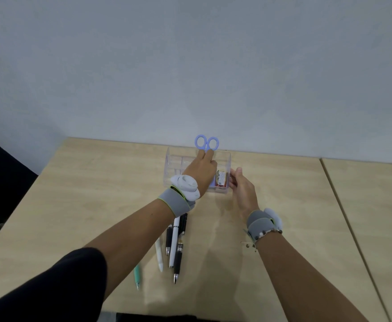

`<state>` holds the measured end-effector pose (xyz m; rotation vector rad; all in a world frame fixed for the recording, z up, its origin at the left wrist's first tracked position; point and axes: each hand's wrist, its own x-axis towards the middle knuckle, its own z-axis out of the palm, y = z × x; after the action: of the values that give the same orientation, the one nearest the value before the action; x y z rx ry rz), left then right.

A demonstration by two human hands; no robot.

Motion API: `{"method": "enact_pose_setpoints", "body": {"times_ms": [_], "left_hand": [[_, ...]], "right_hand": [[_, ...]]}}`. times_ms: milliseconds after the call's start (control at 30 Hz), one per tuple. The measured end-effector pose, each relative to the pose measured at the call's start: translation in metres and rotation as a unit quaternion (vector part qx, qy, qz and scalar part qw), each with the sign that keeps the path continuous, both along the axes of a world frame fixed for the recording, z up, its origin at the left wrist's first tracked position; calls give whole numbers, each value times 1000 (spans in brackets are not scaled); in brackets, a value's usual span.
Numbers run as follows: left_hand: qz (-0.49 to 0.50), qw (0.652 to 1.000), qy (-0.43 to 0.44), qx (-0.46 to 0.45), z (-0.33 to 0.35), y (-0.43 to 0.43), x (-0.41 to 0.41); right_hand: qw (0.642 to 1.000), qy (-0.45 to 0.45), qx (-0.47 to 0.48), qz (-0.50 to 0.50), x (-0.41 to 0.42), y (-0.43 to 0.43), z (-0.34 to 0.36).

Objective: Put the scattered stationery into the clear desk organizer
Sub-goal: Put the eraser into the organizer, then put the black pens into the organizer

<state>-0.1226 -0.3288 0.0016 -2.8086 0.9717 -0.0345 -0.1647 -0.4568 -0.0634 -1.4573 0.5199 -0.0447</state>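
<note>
pale wooden tabletop [97, 182] carries the clear plastic desk organizer [174, 163]; blue-handled scissors [206, 143] are held upright over it by the left hand [200, 169], while its right wall is steadied by the loosely curled right hand [241, 184].

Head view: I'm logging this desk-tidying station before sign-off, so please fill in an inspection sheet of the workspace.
Surface: light wooden desk; a second desk abuts on the right.
Job's things: clear organizer at the far edge; blue-handled scissors upright, handles up, over it; a red packet in its front right compartment; five pens lying loose nearer the person.
Clutter: nothing seen.
Grippers: left hand pinches the scissors below the handles; right hand rests open against the organizer's right side. Both wrists wear grey bands.
Cables: nothing seen.
Surroundings: plain pale wall behind.
</note>
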Motion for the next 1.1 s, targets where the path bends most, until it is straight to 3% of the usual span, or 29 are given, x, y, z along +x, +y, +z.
{"method": "enact_pose_setpoints", "body": {"times_ms": [133,433,533,667,867,967,1100], "left_hand": [[72,991,-65,93,17,3,-14],[4,997,-34,65,-8,11,-11],[15,994,-85,72,1,15,-17],[32,998,20,-43,-11,19,-16],[130,966,44,-218,-1,39,-41],[196,945,134,-223,10,51,-56],[249,925,259,-126,14,69,-66]], "right_hand": [[1000,1,-3,1,-2,0,2],[1000,2,-9,1,-3,1,5],[1000,1,-20,1,-4,0,5],[1000,7,-14,4,-3,2,6],[997,-19,-78,2,-6,3,1],[997,-18,-81,5,-6,2,0],[996,-17,-87,5,-7,3,-1]]}}
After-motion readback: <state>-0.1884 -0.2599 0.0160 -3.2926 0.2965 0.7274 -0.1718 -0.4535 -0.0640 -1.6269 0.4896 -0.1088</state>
